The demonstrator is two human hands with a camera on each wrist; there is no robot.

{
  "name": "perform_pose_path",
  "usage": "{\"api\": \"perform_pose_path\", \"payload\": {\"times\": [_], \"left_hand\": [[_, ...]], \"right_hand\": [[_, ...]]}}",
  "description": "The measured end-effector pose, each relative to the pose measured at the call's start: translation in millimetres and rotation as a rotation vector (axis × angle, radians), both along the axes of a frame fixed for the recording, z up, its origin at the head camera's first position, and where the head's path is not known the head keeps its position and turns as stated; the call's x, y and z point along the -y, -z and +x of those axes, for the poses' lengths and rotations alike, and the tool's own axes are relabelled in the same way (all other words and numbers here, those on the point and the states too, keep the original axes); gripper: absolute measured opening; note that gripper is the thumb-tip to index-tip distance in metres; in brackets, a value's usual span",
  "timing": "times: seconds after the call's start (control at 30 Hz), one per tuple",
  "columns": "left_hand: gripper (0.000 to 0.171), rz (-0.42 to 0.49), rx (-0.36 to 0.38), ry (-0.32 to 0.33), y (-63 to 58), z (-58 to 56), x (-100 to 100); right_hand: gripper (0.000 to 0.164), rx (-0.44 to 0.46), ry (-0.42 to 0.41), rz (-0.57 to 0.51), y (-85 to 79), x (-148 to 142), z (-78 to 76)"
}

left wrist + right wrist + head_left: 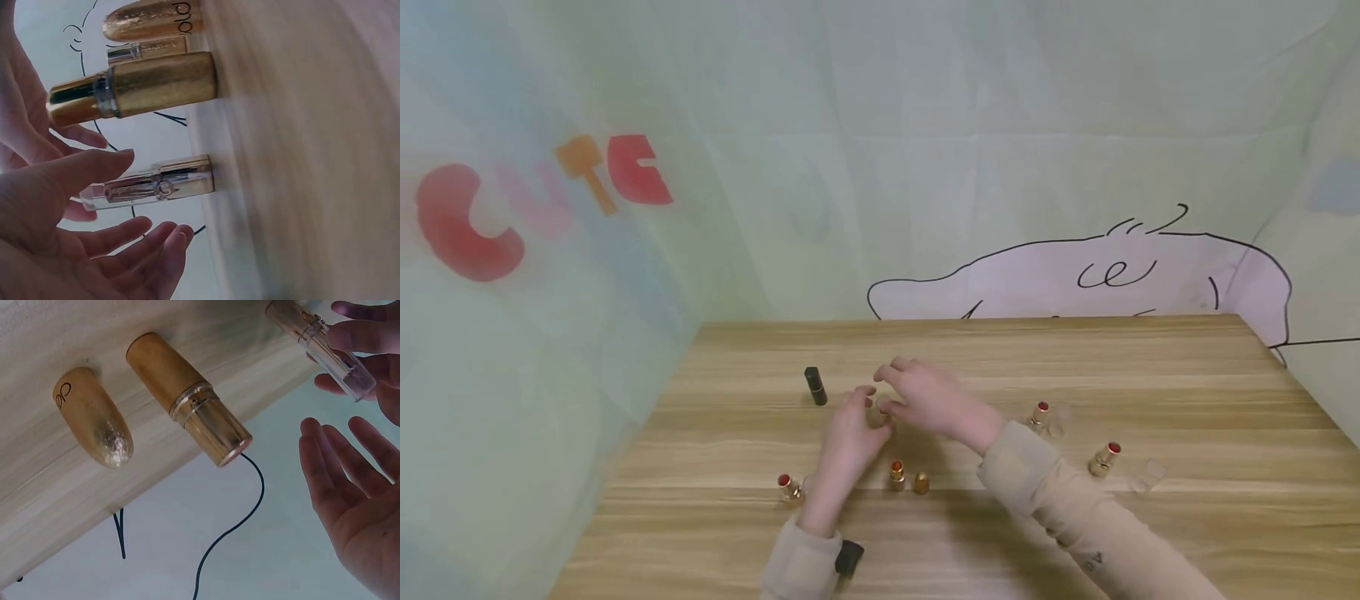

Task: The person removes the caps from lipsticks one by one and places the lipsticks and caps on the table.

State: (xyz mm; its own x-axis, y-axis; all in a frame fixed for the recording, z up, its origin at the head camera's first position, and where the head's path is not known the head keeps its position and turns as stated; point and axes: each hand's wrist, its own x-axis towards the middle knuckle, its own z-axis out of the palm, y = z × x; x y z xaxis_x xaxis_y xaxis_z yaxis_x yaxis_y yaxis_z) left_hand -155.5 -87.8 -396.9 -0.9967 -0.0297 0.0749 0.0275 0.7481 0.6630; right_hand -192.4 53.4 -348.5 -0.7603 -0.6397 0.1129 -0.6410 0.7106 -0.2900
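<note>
A lipstick (181, 178) with a clear cap stands upright on the table, between my two hands. My left hand (850, 433) is around it, thumb on one side and loosely bent fingers on the other; in the left wrist view the thumb overlaps the cap, and I cannot tell if it touches. Just right of it, my right hand (932, 400) hovers with fingers spread, holding nothing; the right wrist view shows its open palm (356, 494). Nearer me stand an uncapped gold lipstick (897, 477) and its rounded gold cap (921, 483).
A black lipstick tube (816, 386) stands at the back left. By the left forearm is a red lipstick (789, 487), a clear cap partly hidden beside it. On the right stand two more red lipsticks, one farther (1037, 418) and one nearer (1103, 460), with clear caps (1147, 477) alongside.
</note>
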Motion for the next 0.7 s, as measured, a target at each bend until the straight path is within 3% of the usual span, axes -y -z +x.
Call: {"api": "perform_pose_path", "payload": {"times": [0.2,0.47,0.7], "left_hand": [[0.046,0.005,0.000,0.019,5.5,-5.4,1.3],[0.016,0.002,0.023,0.046,7.3,-11.0,2.4],[0.008,-0.046,0.026,0.067,10.0,-12.6,4.2]], "right_hand": [[0.032,-0.001,-0.027,0.001,3.6,4.4,0.7],[0.009,-0.029,-0.074,-0.007,7.5,9.3,2.3],[0.007,-0.054,-0.098,0.012,10.2,10.5,2.7]]}}
